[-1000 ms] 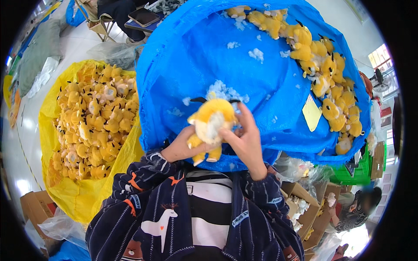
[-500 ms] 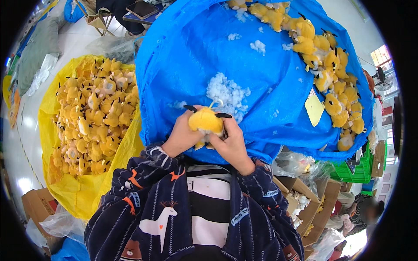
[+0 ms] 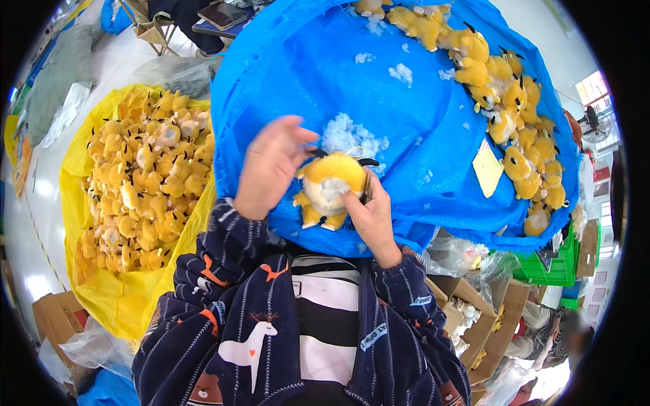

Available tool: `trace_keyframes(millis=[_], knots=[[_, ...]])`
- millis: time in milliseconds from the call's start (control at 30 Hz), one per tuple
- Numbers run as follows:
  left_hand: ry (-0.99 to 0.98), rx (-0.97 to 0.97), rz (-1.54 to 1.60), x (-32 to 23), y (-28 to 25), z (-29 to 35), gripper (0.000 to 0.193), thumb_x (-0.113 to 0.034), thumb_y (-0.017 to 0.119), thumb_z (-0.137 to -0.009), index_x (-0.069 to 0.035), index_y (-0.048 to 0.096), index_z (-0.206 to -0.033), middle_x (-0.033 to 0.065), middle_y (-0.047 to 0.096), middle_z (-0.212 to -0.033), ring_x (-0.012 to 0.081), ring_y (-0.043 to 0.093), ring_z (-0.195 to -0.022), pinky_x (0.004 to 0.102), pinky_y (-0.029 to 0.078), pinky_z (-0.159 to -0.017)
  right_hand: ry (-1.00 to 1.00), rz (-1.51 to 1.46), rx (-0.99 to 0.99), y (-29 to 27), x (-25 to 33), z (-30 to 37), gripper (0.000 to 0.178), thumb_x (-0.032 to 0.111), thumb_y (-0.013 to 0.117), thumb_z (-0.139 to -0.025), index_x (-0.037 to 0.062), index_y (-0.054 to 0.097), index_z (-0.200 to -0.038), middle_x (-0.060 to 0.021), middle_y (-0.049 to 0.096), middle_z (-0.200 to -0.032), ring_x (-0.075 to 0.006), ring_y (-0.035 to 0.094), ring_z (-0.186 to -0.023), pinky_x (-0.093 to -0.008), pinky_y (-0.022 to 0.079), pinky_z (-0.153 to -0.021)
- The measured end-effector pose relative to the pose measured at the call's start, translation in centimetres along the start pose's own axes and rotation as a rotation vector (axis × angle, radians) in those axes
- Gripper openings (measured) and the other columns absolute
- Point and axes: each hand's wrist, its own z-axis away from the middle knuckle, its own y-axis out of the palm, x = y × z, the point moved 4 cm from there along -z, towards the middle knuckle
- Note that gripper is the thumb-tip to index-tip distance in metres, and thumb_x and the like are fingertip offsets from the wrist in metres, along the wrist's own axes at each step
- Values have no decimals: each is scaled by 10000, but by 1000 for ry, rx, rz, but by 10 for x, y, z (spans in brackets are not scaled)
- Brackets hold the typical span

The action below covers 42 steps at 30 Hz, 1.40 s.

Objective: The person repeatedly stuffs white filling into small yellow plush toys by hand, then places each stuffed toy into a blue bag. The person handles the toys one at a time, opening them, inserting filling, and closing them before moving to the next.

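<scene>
Our right hand [image 3: 374,218] has its grip closed on a yellow-and-white plush toy with black ears [image 3: 340,170], centre frame, above the blue plastic sheet [image 3: 298,84]. Our left hand [image 3: 266,169] is blurred beside the toy's head; we can't tell its grip. White fluffy stuffing [image 3: 347,135] lies just above in frame.

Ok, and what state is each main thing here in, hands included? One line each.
Plush toy: held, pale belly showing
Right hand: closed on the plush toy
Left hand: blurred, beside the toy's head; grip unclear
Blue sheet: spread, creased
White stuffing: loose, clumped
Yellow bag: open, heaped with yellow toys
Yellow card: lying on the sheet
</scene>
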Motion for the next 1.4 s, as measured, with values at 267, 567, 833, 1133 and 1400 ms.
trace_keyframes(millis=[267,567,833,1133,1400], knots=[[-222,199,-690,39,7,21,650,-96,688,-778,-3,357,-1329,113,475,-1255,175,450,-1171,307,376,-982,302,-356,12,-8,-1,-8,396,88,628,-824,-38,482,-1170,-88,586,-1068,-119,556,-951,-256,452,-823],[-63,-82,-731,55,6,12,357,-10,559,-790,0,516,-1144,78,615,-1025,147,591,-948,282,470,-818,-491,773,-155,-2,51,-1,385,108,722,-721,52,573,-1072,-90,582,-867,-211,605,-636,-290,471,-520],[-7,-222,-616,59,-6,16,320,-15,600,-799,8,538,-1113,73,622,-1015,133,594,-923,276,484,-796,-202,281,-168,-15,40,-23,170,77,665,-757,20,628,-913,-67,625,-732,-115,548,-540,-234,430,-498],[-130,-200,-516,56,-8,15,394,20,619,-786,16,516,-1166,95,607,-1087,158,586,-985,280,481,-831,-239,490,-171,-32,42,-11,334,150,712,-775,33,600,-1066,-33,606,-788,-77,460,-510,-242,381,-446],[-11,-159,-748,55,-3,15,370,4,565,-801,9,505,-1166,89,602,-1066,148,583,-963,282,477,-833,-566,707,-3,3,48,-22,366,75,726,-688,83,599,-1031,-97,618,-885,-232,624,-663,-290,492,-545]])
